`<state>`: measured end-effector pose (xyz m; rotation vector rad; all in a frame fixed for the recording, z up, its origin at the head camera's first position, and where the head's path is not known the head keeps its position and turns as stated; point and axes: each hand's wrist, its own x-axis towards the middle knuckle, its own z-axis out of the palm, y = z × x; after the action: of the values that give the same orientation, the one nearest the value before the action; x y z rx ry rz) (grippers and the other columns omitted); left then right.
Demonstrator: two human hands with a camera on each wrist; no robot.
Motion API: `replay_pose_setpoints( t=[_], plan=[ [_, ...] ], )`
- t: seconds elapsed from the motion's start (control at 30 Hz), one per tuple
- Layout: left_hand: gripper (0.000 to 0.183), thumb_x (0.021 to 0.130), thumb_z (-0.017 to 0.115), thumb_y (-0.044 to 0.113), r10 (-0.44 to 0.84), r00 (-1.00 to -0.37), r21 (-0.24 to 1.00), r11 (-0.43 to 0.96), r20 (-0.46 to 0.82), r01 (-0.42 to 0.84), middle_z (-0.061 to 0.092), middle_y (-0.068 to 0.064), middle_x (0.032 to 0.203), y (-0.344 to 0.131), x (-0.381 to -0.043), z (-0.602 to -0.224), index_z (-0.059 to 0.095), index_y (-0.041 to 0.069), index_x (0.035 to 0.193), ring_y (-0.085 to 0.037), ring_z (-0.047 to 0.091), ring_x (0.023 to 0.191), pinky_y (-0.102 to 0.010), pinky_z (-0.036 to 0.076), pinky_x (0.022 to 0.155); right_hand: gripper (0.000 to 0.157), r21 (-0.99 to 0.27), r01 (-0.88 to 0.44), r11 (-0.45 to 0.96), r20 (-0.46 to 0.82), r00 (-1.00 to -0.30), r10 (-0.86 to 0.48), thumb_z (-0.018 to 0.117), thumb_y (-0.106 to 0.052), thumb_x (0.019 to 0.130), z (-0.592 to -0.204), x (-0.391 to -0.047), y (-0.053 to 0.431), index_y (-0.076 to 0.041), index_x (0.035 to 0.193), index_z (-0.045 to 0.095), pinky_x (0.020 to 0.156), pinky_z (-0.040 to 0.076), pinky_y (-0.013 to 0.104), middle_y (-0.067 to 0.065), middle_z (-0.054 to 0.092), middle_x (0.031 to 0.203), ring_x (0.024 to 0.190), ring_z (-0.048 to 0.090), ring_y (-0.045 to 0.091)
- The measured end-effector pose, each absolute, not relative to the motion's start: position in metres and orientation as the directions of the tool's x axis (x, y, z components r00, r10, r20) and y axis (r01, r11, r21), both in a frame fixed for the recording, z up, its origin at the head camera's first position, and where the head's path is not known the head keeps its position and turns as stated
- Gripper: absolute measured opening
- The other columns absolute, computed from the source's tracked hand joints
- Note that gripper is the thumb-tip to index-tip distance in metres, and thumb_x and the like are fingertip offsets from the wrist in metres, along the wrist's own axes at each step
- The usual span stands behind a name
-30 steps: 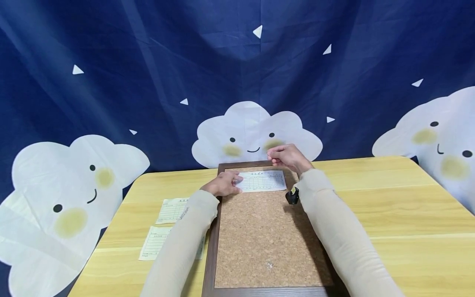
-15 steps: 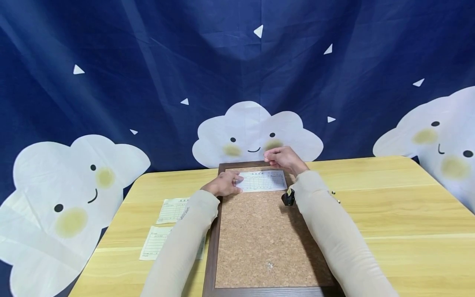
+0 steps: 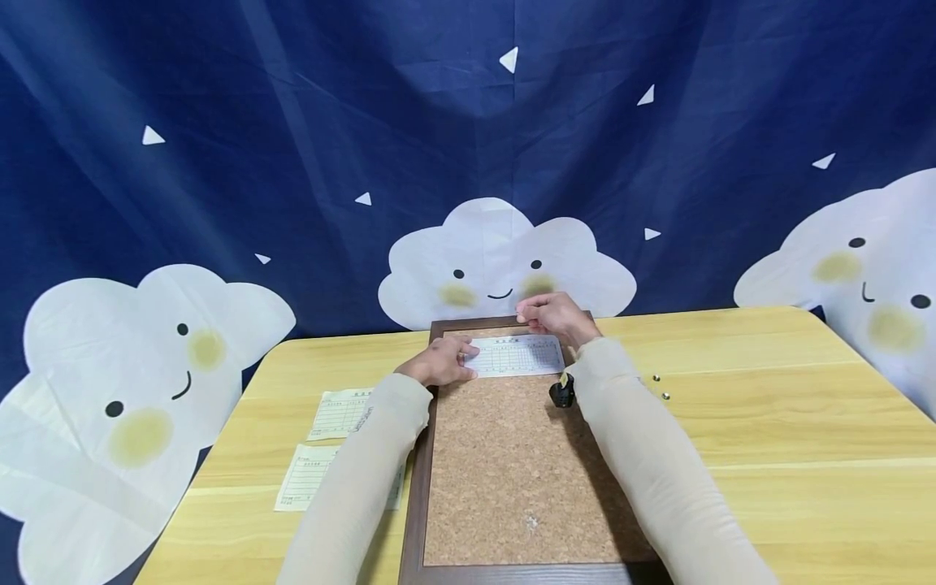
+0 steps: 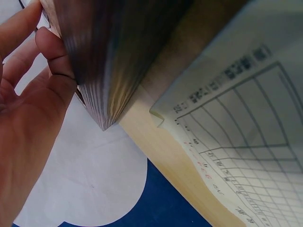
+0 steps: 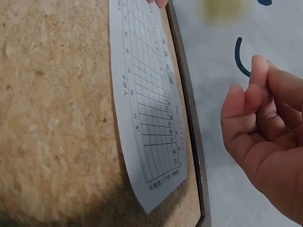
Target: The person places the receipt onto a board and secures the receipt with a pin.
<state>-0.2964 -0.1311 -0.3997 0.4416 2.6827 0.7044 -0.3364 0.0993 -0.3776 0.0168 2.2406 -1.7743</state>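
Observation:
A white printed form slip (image 3: 512, 357) lies across the top of a cork board (image 3: 534, 471) with a dark wooden frame. My left hand (image 3: 442, 361) rests over the board's left frame, its fingertips on the slip's left end. My right hand (image 3: 554, 314) is above the slip's upper edge. In the right wrist view, the thumb and fingertips of that right hand (image 5: 265, 123) are pinched together, and the fingers hide what is between them. The slip (image 5: 147, 104) shows its ruled table there, one corner lifting slightly at the near end.
Two more printed slips, an upper one (image 3: 340, 413) and a lower one (image 3: 303, 478), lie on the wooden table (image 3: 790, 422) left of the board, partly behind my left sleeve. Two small shiny metal pieces (image 3: 661, 387) lie right of the board. A blue cloud-patterned curtain (image 3: 468, 122) hangs behind.
My right hand has shifted a little left and slightly down, its fingertips still together. The small metal pieces have come out from behind my right sleeve. My left hand has stayed put.

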Motion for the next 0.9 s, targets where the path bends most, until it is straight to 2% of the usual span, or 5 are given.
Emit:
replay_pose_setpoints(
  t=[0.23, 0.33, 0.47, 0.7, 0.9],
  plan=[
    [0.049, 0.092, 0.073, 0.013, 0.372, -0.898, 0.518, 0.829, -0.233, 0.209, 0.035, -0.011, 0.158, -0.131, -0.296, -0.399, 0.058, 0.005, 0.139, -0.028, 0.031, 0.144, -0.039, 0.028, 0.116, 0.031, -0.944, 0.193, 0.266, -0.239, -0.959, -0.154, 0.056, -0.008, 0.102, -0.381, -0.336, 0.094, 0.008, 0.128, 0.061, 0.093, 0.050, 0.040, 0.004, 0.066, 0.092, 0.090, 0.060, 0.021],
    [0.050, 0.092, 0.073, 0.013, 0.373, -0.898, 0.510, 0.833, -0.232, 0.215, 0.035, -0.011, 0.158, -0.130, -0.296, -0.399, 0.058, 0.006, 0.139, -0.027, 0.031, 0.144, -0.039, 0.027, 0.116, 0.031, -0.943, 0.196, 0.268, -0.244, -0.957, -0.157, 0.055, -0.008, 0.103, -0.384, -0.336, 0.093, 0.008, 0.128, 0.061, 0.093, 0.050, 0.040, 0.005, 0.064, 0.091, 0.094, 0.059, 0.023],
    [0.049, 0.092, 0.073, 0.013, 0.363, -0.902, 0.510, 0.836, -0.234, 0.205, 0.036, -0.010, 0.158, -0.130, -0.296, -0.399, 0.058, 0.007, 0.139, -0.025, 0.035, 0.141, -0.038, 0.028, 0.115, 0.031, -0.944, 0.204, 0.260, -0.251, -0.954, -0.166, 0.054, -0.007, 0.103, -0.388, -0.336, 0.092, 0.010, 0.128, 0.060, 0.090, 0.051, 0.039, 0.005, 0.060, 0.087, 0.085, 0.056, 0.020],
    [0.049, 0.092, 0.073, 0.012, 0.365, -0.902, 0.514, 0.833, -0.232, 0.204, 0.036, -0.009, 0.158, -0.130, -0.296, -0.400, 0.059, 0.007, 0.138, -0.022, 0.049, 0.119, -0.034, 0.037, 0.106, 0.032, -0.938, 0.204, 0.281, -0.262, -0.947, -0.185, 0.052, -0.006, 0.104, -0.391, -0.335, 0.089, 0.010, 0.130, 0.059, 0.088, 0.051, 0.035, 0.007, 0.061, 0.095, 0.086, 0.056, 0.018],
    [0.049, 0.092, 0.073, 0.012, 0.363, -0.902, 0.519, 0.831, -0.233, 0.200, 0.035, -0.009, 0.158, -0.131, -0.296, -0.400, 0.058, 0.006, 0.139, -0.022, 0.044, 0.128, -0.035, 0.034, 0.110, 0.033, -0.932, 0.201, 0.301, -0.264, -0.946, -0.188, 0.050, -0.007, 0.104, -0.392, -0.333, 0.088, 0.010, 0.131, 0.058, 0.090, 0.052, 0.035, 0.012, 0.060, 0.107, 0.095, 0.057, 0.022]
  ],
)
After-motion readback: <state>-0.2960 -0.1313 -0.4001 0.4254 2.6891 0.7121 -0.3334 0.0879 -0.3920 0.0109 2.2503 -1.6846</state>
